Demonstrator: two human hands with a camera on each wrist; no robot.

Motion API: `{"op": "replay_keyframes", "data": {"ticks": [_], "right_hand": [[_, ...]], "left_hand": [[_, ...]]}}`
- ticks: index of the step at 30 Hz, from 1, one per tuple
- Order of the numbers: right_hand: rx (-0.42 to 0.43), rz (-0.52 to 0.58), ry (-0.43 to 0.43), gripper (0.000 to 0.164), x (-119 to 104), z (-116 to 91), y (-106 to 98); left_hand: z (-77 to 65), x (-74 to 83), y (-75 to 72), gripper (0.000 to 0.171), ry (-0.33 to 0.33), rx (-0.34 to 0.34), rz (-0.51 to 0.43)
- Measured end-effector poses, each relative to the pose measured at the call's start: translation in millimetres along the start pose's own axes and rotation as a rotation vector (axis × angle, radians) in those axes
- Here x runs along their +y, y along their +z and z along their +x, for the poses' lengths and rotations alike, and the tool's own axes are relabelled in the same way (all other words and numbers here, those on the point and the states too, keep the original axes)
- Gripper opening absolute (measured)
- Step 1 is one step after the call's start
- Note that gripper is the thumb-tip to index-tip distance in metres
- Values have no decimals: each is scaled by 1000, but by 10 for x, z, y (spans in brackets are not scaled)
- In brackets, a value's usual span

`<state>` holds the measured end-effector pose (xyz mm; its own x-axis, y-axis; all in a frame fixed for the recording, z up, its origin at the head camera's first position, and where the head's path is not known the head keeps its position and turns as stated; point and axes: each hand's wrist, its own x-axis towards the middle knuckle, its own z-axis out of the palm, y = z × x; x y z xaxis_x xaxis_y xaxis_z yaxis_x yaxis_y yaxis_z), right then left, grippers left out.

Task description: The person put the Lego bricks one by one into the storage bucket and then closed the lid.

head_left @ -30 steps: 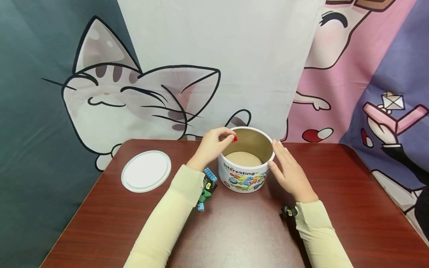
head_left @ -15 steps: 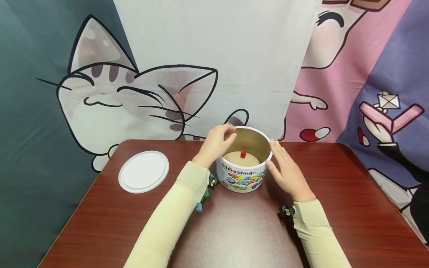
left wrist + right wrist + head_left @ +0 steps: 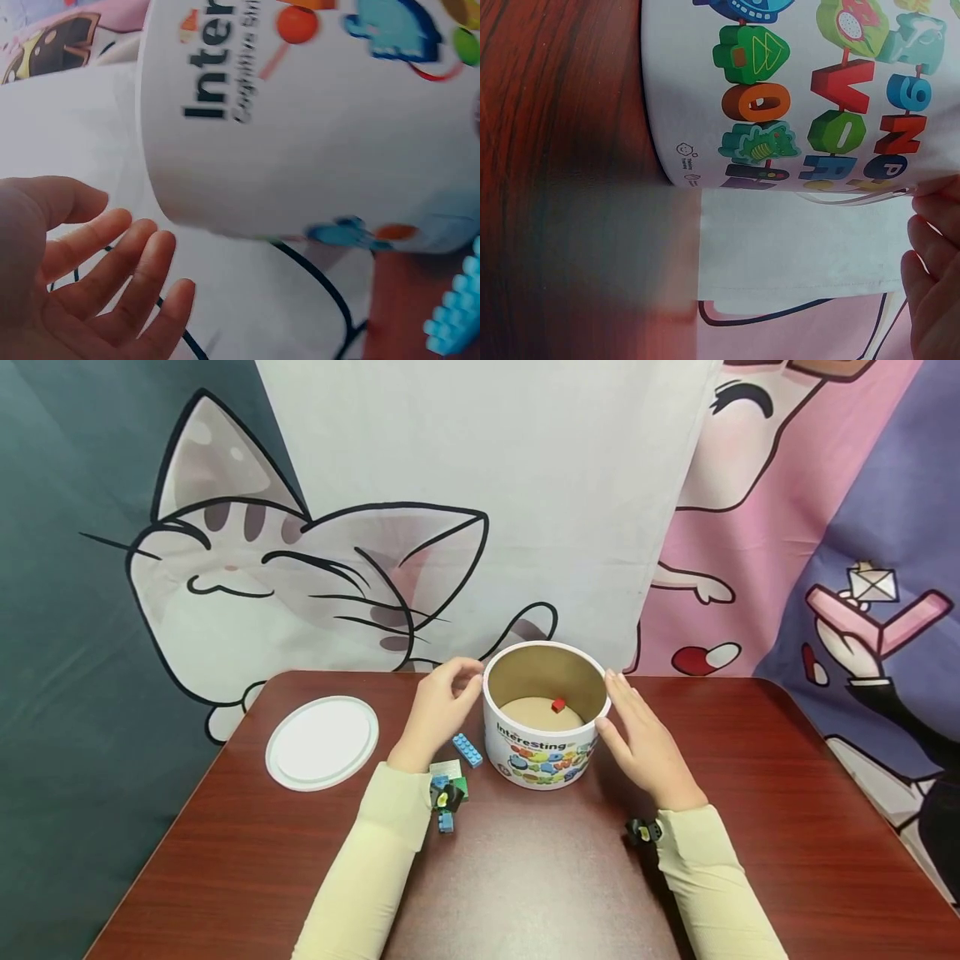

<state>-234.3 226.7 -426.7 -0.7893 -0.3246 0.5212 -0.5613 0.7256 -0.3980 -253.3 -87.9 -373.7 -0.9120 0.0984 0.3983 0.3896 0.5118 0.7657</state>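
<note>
A round white tub (image 3: 534, 762) with coloured pictures and the word "Interesting" stands without its lid on the table. One small red brick (image 3: 558, 705) lies on its floor. My left hand (image 3: 438, 706) is beside the tub's left rim, fingers loosely bent and holding nothing; the left wrist view shows the hand (image 3: 112, 270) apart from the wall. My right hand (image 3: 647, 739) rests with straight fingers against the right rim. Left of the tub lie a long blue brick (image 3: 467, 750), a white piece (image 3: 447, 769), a green brick (image 3: 461, 788) and a small blue brick (image 3: 446, 822), partly behind the left wrist camera.
A round white lid (image 3: 322, 743) lies flat on the left of the brown table (image 3: 540, 893). Behind the table's back edge hangs a cloth with cartoon animals (image 3: 247, 577). Small black cameras (image 3: 643, 832) are worn at the wrists.
The left hand let go of the red brick, which dropped into the tub and now lies farther right. That hand then drew back left, uncovering bricks. The right hand stayed at the rim.
</note>
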Motion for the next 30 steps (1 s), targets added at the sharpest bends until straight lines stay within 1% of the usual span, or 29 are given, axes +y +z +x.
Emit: {"op": "replay_keyframes", "data": {"ticks": [7,11,15,17,19,23,26,30], "right_hand": [[-2,4,12,66,-5,2,0],[-8,8,17,66,-5,-4,9],[-8,11,20,66,-4,-7,9],[-5,10,19,66,-2,-3,9],[-2,10,18,66,1,1,8],[0,7,14,66,3,4,3],[3,8,7,66,0,3,-4],[2,11,6,66,-1,-2,-4]], "left_hand": [[-215,-274,16,24,-133,-57,25],[-308,-405,29,29,-219,-123,83],[-366,-475,33,36,-329,-194,150],[-381,-492,32,38,-372,-210,177],[-390,-497,36,41,-399,-220,199],[-413,-504,75,48,-423,-251,257],[-429,-499,129,55,-416,-282,293],[-433,-488,183,63,-404,-305,328]]}}
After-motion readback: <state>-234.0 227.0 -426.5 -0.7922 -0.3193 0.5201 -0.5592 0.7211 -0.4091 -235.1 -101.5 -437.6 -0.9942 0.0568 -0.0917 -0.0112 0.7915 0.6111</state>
